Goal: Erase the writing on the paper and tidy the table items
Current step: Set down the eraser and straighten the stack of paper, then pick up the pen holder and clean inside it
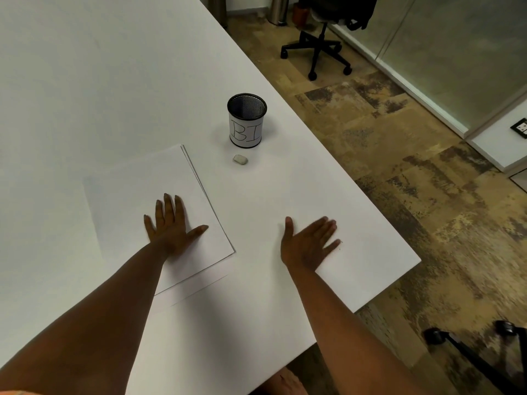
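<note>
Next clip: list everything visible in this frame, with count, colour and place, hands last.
table: one, white, fills the left and middle
paper: a small stack, white, near the middle, no writing visible
eraser: one, pale grey, right of the paper, before the cup
cup: one, black mesh with a white label, upright behind the eraser, looks empty
chair: one, black, on the floor, top right
left hand: flat on the paper, open
right hand: open, on or just above the bare table

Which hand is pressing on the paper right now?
The left hand: it lies flat, fingers spread, on the paper stack. The right hand is open over bare table, clear of the sheets.
</note>
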`<act>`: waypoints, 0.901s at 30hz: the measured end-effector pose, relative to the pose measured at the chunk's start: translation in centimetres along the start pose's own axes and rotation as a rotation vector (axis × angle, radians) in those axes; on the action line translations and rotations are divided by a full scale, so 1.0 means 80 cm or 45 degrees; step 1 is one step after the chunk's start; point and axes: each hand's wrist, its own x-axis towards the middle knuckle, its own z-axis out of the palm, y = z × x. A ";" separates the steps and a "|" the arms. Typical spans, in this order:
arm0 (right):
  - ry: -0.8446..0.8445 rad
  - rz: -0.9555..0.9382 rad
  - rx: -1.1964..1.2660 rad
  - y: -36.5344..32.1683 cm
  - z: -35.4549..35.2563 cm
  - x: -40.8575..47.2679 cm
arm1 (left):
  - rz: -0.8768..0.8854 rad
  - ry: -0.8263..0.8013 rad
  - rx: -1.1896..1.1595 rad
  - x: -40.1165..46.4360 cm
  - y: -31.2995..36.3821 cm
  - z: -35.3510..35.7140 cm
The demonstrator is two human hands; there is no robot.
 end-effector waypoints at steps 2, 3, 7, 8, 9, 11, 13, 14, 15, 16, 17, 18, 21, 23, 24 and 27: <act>0.106 -0.046 0.006 -0.008 -0.007 -0.001 | 0.000 -0.013 -0.002 0.000 0.000 -0.002; 0.137 -0.130 0.008 -0.015 -0.011 0.001 | 0.005 -0.032 0.007 0.000 0.001 -0.003; 0.035 -0.346 0.061 -0.047 -0.023 0.027 | 0.015 -0.095 0.034 -0.002 0.001 -0.008; 0.016 -0.405 0.080 -0.057 -0.028 0.034 | 0.012 -0.099 0.036 -0.002 0.001 -0.010; 0.000 -0.452 0.106 -0.066 -0.034 0.040 | 0.016 -0.102 0.040 -0.003 0.002 -0.011; -0.024 -0.499 0.226 -0.088 -0.046 0.052 | 0.012 -0.104 0.029 -0.003 0.004 -0.013; -0.001 -0.513 0.320 -0.111 -0.056 0.068 | 0.008 -0.109 0.010 -0.004 0.006 -0.013; 0.027 -0.542 0.326 -0.125 -0.059 0.078 | 0.001 -0.114 0.005 -0.003 0.004 -0.013; 0.065 -0.585 0.309 -0.135 -0.064 0.089 | 0.003 -0.119 0.007 -0.003 0.006 -0.013; 0.086 -0.645 0.276 -0.147 -0.068 0.101 | 0.003 -0.120 0.006 -0.003 0.006 -0.012; 0.073 -0.708 0.235 -0.161 -0.071 0.113 | -0.002 -0.114 0.001 -0.002 0.005 -0.012; 0.031 -0.767 0.189 -0.175 -0.073 0.126 | -0.008 -0.112 -0.003 -0.001 0.004 -0.012; -0.144 -0.917 -0.011 -0.202 -0.077 0.155 | -0.006 -0.115 -0.008 -0.001 0.006 -0.011; -0.206 -0.978 -0.136 -0.216 -0.071 0.169 | -0.010 -0.115 -0.017 -0.002 0.005 -0.010; -0.226 -0.990 -0.159 -0.218 -0.069 0.173 | -0.002 -0.111 -0.019 -0.002 0.006 -0.009; -0.207 -1.013 -0.100 -0.228 -0.057 0.181 | -0.015 -0.109 -0.025 0.000 0.004 -0.012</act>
